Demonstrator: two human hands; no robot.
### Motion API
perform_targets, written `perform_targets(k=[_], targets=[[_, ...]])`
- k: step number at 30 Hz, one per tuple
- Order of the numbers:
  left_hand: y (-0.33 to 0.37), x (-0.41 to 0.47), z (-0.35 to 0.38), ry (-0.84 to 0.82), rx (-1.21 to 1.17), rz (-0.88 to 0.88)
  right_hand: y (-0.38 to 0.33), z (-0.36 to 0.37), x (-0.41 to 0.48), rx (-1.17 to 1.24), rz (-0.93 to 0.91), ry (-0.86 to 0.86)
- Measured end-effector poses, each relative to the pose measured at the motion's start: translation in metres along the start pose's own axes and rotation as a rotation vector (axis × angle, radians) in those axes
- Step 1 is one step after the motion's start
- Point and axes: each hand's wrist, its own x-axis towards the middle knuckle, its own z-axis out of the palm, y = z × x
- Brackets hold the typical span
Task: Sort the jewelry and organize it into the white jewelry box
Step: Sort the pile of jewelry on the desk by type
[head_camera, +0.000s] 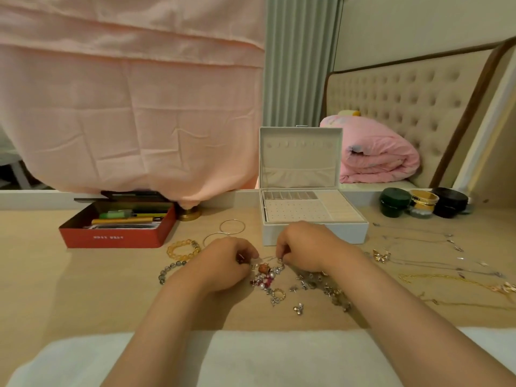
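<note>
While working at the wooden desk (83, 289), with the white jewelry box (357, 230) open just behind and its trays apparently unfilled: left hand (223, 261) and right hand (304, 247) both curled tight above the tangled pile (268, 277) of earrings and charms, pinching what looks like a thin silver chain (268, 257) strung between them. Reads as mid-untangle. Could kink or snap the chain if pulled apart hard; could also drag hooked studs toward the desk edge if lifted snagged.

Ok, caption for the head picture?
Left hand and right hand pinch at a jewelry pile before the open white jewelry box.
</note>
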Motion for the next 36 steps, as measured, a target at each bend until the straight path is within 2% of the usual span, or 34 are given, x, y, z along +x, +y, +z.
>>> perform_targets(k=[5, 8, 17, 19, 21, 26, 29, 32, 36], targets=[[0.000, 0.005, 0.002, 0.066, 0.076, -0.011, 0.002, 0.005, 0.005, -0.028, -0.008, 0.088], [-0.001, 0.007, 0.000, 0.043, 0.122, -0.048, 0.006, 0.010, 0.008, -0.009, -0.002, 0.108], [0.013, 0.023, 0.001, 0.090, 0.266, -0.067, 0.003, 0.013, 0.018, -0.219, -0.092, 0.100], [0.018, 0.029, 0.004, 0.091, 0.304, -0.041, 0.006, 0.015, 0.018, -0.205, -0.113, 0.098], [0.020, 0.032, 0.006, 0.092, 0.296, -0.020, 0.011, 0.013, 0.015, -0.113, -0.127, 0.109], [0.018, 0.037, 0.013, 0.080, 0.092, 0.019, 0.024, 0.007, 0.018, 0.444, -0.085, 0.134], [0.011, 0.039, 0.008, 0.088, -0.115, 0.004, 0.024, 0.007, 0.019, 0.543, -0.088, 0.125], [0.006, 0.037, -0.008, -0.027, -0.332, 0.005, 0.025, 0.004, 0.018, 0.667, -0.071, 0.114], [0.004, 0.035, -0.027, -0.037, -0.330, 0.014, 0.021, 0.000, 0.018, 0.904, -0.050, 0.054]])
